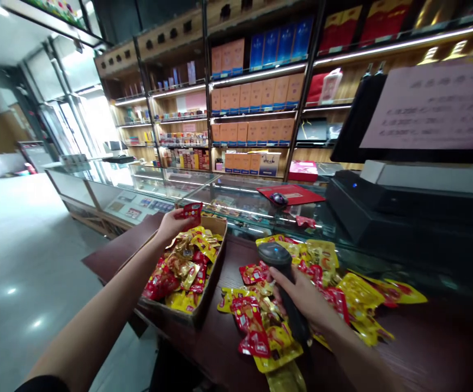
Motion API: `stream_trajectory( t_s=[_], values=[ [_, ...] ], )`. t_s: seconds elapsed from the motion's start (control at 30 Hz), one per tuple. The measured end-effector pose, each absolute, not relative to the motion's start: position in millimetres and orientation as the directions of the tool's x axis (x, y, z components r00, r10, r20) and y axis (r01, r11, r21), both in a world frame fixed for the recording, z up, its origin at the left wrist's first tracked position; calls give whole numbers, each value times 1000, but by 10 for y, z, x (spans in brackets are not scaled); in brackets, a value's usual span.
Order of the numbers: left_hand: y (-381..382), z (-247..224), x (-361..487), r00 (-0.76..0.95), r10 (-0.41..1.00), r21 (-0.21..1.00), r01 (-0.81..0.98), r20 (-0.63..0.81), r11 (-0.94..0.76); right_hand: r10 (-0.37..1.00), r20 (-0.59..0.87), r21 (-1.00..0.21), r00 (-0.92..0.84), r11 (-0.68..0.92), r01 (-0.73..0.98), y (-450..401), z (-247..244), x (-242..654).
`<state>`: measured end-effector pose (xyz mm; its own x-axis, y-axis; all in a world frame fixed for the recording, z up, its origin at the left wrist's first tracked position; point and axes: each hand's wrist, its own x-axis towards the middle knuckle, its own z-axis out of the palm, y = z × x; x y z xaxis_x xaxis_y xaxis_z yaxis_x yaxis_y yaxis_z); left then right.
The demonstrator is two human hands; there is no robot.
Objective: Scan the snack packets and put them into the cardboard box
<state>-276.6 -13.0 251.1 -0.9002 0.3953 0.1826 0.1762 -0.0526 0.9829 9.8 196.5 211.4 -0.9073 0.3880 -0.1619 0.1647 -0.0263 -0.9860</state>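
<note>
Right below you, across the bottom of the frame, runs a dark brown tabletop, and there, just left of centre, sits your open cardboard box; right of it, your red and yellow packets sprawl in a loose heap! Behind, mid-frame, the glass counter carries a red mat.

At your 7 o'clock, the cardboard box looks matt, its packets glossy, crinkled plastic. Your scanner at 5 looks like smooth plastic with a soft sheen; shiny pouches crumple beneath it. The tabletop at 6 shows a satin, wood-like finish. Reflective glass tops the counter at 9; a matt paper notice sits at 2; the smooth floor gleams at 8.
</note>
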Motion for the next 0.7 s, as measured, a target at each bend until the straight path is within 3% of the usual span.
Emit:
stream_trajectory(
  t_s=[0.13,0.33,0.7],
  values=[
    [-417,2583,-2828,-918,330,969,246,222,32,389,-181,-980,-904,6,199,1910,2052,69],
    [-245,2645,-2651,-890,376,952,300,257,60,378,-158,-985,-912,0,171,1940,2008,54],
    [1187,1866,-1988,-689,712,955,280,133,93,418,-135,-991,-898,-65,119,2151,2107,133]
  ],
)
